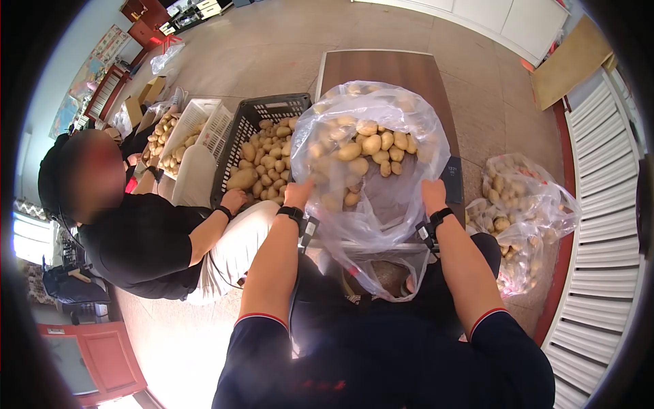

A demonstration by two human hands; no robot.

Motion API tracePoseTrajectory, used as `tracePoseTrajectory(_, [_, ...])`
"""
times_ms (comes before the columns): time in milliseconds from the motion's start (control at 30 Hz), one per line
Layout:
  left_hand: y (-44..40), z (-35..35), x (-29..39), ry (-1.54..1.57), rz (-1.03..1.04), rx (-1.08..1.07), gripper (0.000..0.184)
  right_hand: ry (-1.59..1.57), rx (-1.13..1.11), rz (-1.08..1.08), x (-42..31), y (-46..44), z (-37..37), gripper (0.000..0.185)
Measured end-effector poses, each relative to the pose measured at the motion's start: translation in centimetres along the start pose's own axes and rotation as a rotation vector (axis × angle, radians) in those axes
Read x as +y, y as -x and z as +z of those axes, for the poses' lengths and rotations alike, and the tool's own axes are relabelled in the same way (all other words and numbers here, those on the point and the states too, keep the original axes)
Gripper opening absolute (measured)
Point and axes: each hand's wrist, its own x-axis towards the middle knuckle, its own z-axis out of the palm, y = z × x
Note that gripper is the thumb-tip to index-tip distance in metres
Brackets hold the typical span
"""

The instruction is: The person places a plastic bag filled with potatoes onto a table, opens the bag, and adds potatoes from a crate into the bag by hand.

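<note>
A clear plastic bag (320, 129) lies wide open on the brown table (375, 68), with several potatoes (371, 144) inside, mostly toward its far and left sides. My left hand (298, 194) is closed on the bag's left edge. At the right edge, my right hand (434, 195) grips the plastic too. The near part of the bag hangs over the table's front edge, above my lap. Beside the right hand is a dark scale with a small display (452, 172), partly covered by the bag.
Left of the table stands a black crate (276, 102) of potatoes, with a seated person (136, 238) reaching to its near edge. White crates (204, 112) stand beyond. Filled potato bags (521, 204) lie on the floor at right, near a white radiator (599, 204).
</note>
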Motion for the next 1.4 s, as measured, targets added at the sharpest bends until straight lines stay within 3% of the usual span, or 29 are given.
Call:
tracePoseTrajectory(33, [0.6,-0.1,0.3,0.066,-0.051,-0.08,0.044,0.0,0.002,0.0,0.0,-0.1,0.0,0.03])
tracePoseTrajectory(100, [1.1,0.0,0.6,0.13,-0.1,-0.167,0.044,0.154,-0.22,0.061,0.2,-0.4,-0.5,0.044])
tracePoseTrajectory(200, [2.3,0.2,1.3,0.151,-0.134,-0.257,0.042,0.273,-0.328,0.074,-0.5,0.3,-1.1,0.042])
tracePoseTrajectory(333, [4.4,1.7,2.6,0.082,-0.008,-0.167,0.053,0.185,-0.308,0.117,-0.9,1.6,-2.0,0.037])
tracePoseTrajectory(500, [1.1,4.1,0.4,-0.167,0.183,-0.07,0.069,0.366,-0.264,-0.064,-1.9,3.0,-5.2,0.033])
tracePoseTrajectory(567, [2.6,3.7,2.1,-0.093,0.097,-0.248,0.077,0.399,-0.247,-0.065,-3.3,3.9,-7.0,0.032])
tracePoseTrajectory(800, [-2.3,7.6,-1.5,-0.122,0.166,-0.321,0.086,0.545,-0.195,-0.088,-4.5,7.0,-11.1,0.032])
tracePoseTrajectory(833, [-3.1,8.3,-2.2,-0.109,0.179,-0.294,0.071,0.546,-0.191,-0.088,-4.2,7.1,-11.4,0.032])
tracePoseTrajectory(900, [-2.3,8.2,-1.6,-0.095,0.198,-0.268,0.058,0.547,-0.174,-0.136,-2.9,7.1,-11.9,0.031])
tracePoseTrajectory(1033, [4.4,5.4,3.4,-0.268,0.156,-0.285,0.055,0.371,-0.157,-0.16,-2.2,8.4,-13.4,0.03])
tracePoseTrajectory(1300, [0.1,5.6,-0.2,-0.204,0.223,-0.323,0.05,0.281,-0.101,-0.102,1.1,7.4,-13.9,0.032])
tracePoseTrajectory(1333, [-0.7,5.6,-0.8,-0.494,0.467,-0.334,0.043,0.282,-0.105,-0.112,1.1,7.3,-13.8,0.032])
tracePoseTrajectory(1400, [0.1,4.4,-0.4,-0.777,0.704,-0.328,0.037,0.315,-0.181,0.013,0.8,7.6,-13.7,0.033])
